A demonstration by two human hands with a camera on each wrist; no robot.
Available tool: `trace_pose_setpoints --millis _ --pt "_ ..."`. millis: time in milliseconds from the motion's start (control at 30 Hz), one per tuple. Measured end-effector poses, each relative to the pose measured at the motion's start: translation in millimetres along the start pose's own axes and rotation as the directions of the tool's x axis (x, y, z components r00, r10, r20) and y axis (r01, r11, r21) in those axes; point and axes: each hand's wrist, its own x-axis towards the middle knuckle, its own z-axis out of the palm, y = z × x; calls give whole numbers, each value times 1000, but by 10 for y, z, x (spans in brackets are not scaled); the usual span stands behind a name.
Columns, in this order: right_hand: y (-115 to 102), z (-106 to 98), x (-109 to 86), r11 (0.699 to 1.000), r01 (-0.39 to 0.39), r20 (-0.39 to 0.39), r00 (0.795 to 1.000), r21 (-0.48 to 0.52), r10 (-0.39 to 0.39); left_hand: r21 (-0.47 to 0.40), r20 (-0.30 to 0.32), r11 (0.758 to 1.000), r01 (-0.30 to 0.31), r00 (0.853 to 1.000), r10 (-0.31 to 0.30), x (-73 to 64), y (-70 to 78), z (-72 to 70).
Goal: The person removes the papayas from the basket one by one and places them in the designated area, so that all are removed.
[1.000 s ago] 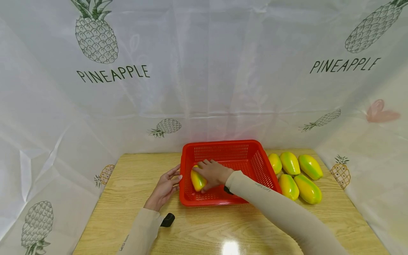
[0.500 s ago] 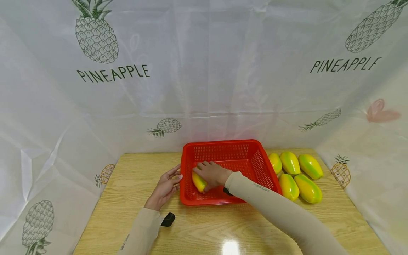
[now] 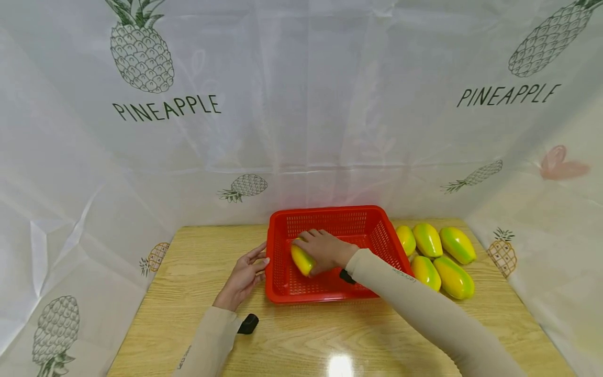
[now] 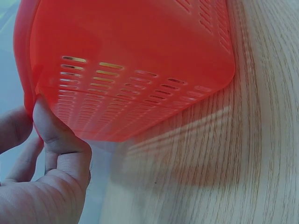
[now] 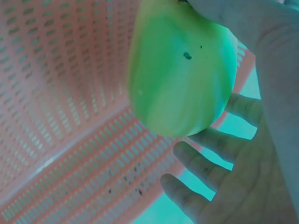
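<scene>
In the head view, a red plastic basket [image 3: 325, 299] with slotted walls stands on the table. My left hand [image 3: 242, 277] pinches its left rim; in the left wrist view the thumb of the left hand [image 4: 58, 172] lies against the basket's outer wall [image 4: 126, 32]. Inside the basket, my right hand [image 3: 326, 249] grips a yellow-and-green papaya [image 3: 301, 261] from above. From the right wrist, the papaya [image 5: 182, 74] appears tilted, held between the thumb and fingers of the right hand [image 5: 252, 172]. Whether it touches the basket floor, I cannot tell.
Several more papayas [image 3: 454, 277] lie on the wooden table [image 3: 292, 345] just right of the basket. A white cloth [image 3: 330, 131] with pineapple prints hangs behind the table and along its sides.
My right hand has shifted with the papaya, rightward and slightly toward the back, away from the basket's left wall. The left hand and the basket have stayed in place.
</scene>
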Motion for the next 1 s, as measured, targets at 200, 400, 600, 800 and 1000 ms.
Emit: trace_pose_setpoints --millis 200,400,600,800,1000 --pt "163 -94 -183 997 0 -43 999 77 3 -6 -7 1000 8 1000 -8 6 10 3" --pt "298 -145 -356 995 -9 -77 997 103 17 -4 -8 1000 12 1000 -12 -17 34 17" --pt "410 -178 -556 998 -2 -159 987 68 13 -14 3 1000 13 1000 -13 -22 38 19" --pt "504 -228 -763 998 -20 -203 979 63 33 -24 7 1000 14 1000 -14 -17 22 14" --pt "607 -235 -990 997 -37 -260 964 75 55 -27 9 999 20 1000 -20 -5 24 18"
